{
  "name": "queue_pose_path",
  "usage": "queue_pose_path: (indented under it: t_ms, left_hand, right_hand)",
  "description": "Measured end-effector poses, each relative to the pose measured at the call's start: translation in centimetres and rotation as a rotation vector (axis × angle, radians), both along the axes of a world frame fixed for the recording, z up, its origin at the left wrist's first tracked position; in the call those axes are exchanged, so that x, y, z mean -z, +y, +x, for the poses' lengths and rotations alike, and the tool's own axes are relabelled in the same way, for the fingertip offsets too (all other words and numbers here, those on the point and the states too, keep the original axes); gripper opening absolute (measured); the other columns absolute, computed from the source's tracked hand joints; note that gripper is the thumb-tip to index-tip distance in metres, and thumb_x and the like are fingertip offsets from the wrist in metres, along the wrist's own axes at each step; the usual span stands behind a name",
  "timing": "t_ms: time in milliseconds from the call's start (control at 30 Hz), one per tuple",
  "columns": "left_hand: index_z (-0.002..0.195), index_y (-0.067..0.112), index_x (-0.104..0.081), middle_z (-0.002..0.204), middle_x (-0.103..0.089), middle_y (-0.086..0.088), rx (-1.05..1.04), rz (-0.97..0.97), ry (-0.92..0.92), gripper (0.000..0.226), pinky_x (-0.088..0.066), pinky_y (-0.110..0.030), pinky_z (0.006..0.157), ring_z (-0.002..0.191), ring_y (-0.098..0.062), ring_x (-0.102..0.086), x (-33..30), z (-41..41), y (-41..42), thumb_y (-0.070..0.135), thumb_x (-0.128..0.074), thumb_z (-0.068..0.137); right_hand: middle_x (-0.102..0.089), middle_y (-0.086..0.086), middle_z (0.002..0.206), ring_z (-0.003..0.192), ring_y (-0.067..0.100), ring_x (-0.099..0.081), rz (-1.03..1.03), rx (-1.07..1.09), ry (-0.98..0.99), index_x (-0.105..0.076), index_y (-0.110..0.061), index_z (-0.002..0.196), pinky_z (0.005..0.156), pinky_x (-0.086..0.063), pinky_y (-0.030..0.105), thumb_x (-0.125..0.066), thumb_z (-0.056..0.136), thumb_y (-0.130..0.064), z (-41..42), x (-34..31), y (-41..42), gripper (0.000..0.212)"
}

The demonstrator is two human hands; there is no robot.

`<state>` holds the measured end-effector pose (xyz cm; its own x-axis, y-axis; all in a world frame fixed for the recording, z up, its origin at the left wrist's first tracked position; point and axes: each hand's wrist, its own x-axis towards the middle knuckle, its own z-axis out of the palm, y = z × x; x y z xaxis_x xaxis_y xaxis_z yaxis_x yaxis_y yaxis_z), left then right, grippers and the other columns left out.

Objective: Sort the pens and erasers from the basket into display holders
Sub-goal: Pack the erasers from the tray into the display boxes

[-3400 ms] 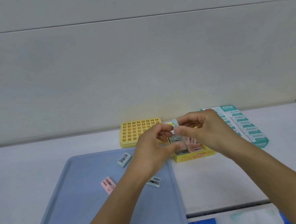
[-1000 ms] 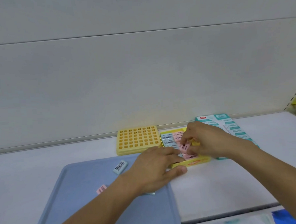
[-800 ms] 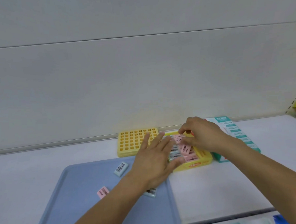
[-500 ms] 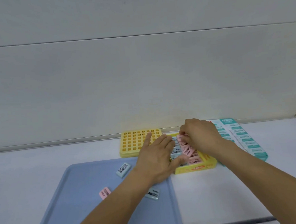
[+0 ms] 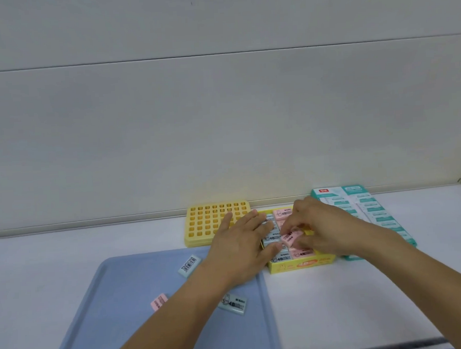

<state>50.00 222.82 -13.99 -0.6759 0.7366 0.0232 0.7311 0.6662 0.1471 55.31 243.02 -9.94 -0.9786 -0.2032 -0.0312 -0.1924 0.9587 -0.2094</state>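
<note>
Presently right hand (image 5: 324,229) pinches a pink eraser (image 5: 291,238) tilted over the yellow eraser box (image 5: 301,265); left hand (image 5: 241,249), fingers straight, rests against the box's left side; three loose erasers lie on the blue tray (image 5: 119,313)

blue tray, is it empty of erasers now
No, three loose erasers lie on the blue tray: a blue one, a pink one and another blue one.

grid holder (image 5: 217,221) left of grip | eraser box (image 5: 301,265) under grip | tray (image 5: 124,313) near-left, three erasers on it | long box (image 5: 370,212) right
</note>
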Motion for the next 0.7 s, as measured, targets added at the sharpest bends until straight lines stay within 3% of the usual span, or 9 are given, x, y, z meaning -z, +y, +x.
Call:
queue_pose_path:
  t_ms: [133, 233, 333, 433, 500, 567, 700]
  left_hand:
    - [0.152, 0.031, -0.027, 0.162, -0.015, 0.013, -0.014, 0.022, -0.034, 0.06, 0.007, -0.042, 0.12, 0.149, -0.003, -0.002, 0.1, 0.1, 0.0, 0.058, -0.029, 0.099]
    - [0.153, 0.03, -0.026, 0.162, -0.014, 0.013, -0.021, 0.04, -0.067, 0.059, 0.006, -0.041, 0.12, 0.149, -0.003, -0.001, 0.1, 0.2, 0.0, 0.056, -0.031, 0.1]
    - [0.153, 0.03, -0.025, 0.162, -0.014, 0.013, -0.021, 0.054, -0.093, 0.059, 0.006, -0.041, 0.12, 0.149, -0.003, -0.001, -0.1, 0.2, 0.0, 0.055, -0.033, 0.1]
    - [0.153, 0.029, -0.026, 0.162, -0.014, 0.013, -0.025, 0.066, -0.105, 0.059, 0.006, -0.041, 0.12, 0.149, -0.003, -0.001, -0.2, 0.2, 0.1, 0.054, -0.034, 0.1]
    - [0.153, 0.029, -0.026, 0.162, -0.014, 0.013, -0.03, 0.07, -0.103, 0.059, 0.006, -0.041, 0.119, 0.149, -0.003, 0.0, -0.1, 0.3, 0.1, 0.054, -0.033, 0.1]
    - [0.153, 0.029, -0.026, 0.162, -0.014, 0.013, -0.028, 0.073, -0.101, 0.058, 0.006, -0.041, 0.12, 0.149, -0.003, 0.0, 0.0, 0.3, 0.1, 0.054, -0.033, 0.1]
    - [0.153, 0.029, -0.025, 0.162, -0.013, 0.012, -0.027, 0.07, -0.097, 0.059, 0.005, -0.042, 0.12, 0.149, -0.004, 0.0, 0.0, 0.2, 0.2, 0.053, -0.034, 0.1]
  right_hand:
    - [-0.047, -0.015, 0.093, 0.095, 0.009, -0.049, -0.024, -0.009, -0.026, -0.07, -0.041, 0.107, 0.085, -0.046, 0.034, -0.051, 0.092, -0.012, 0.4, -0.2, -0.4, 0.037]
    - [-0.054, -0.012, 0.104, 0.098, 0.009, -0.053, -0.091, 0.027, -0.021, -0.069, -0.038, 0.11, 0.089, -0.046, 0.033, -0.045, 0.094, -0.007, 0.7, -0.4, -0.1, 0.043]
    - [-0.052, -0.015, 0.097, 0.092, 0.005, -0.047, -0.072, 0.05, -0.016, -0.063, -0.041, 0.114, 0.084, -0.044, 0.03, -0.051, 0.093, -0.016, 0.9, -0.3, -0.2, 0.035]
    - [-0.052, -0.015, 0.082, 0.084, 0.01, -0.052, -0.01, 0.154, 0.118, -0.059, -0.033, 0.095, 0.067, -0.04, 0.031, -0.056, 0.088, -0.042, 1.0, -0.3, -1.1, 0.012]
    - [-0.054, -0.01, 0.079, 0.077, 0.015, -0.052, 0.16, 0.182, 0.156, -0.055, -0.026, 0.08, 0.058, -0.035, 0.03, -0.055, 0.081, -0.062, 0.8, -0.3, -1.8, 0.036]
    - [-0.056, -0.006, 0.085, 0.079, 0.017, -0.051, 0.231, 0.169, 0.153, -0.054, -0.026, 0.079, 0.057, -0.032, 0.03, -0.055, 0.082, -0.059, 0.7, -0.1, -2.4, 0.034]
    - [-0.055, -0.003, 0.099, 0.097, 0.019, -0.051, 0.331, 0.177, 0.21, -0.063, -0.026, 0.094, 0.066, -0.031, 0.031, -0.049, 0.091, -0.039, 0.4, -0.3, -2.6, 0.019]
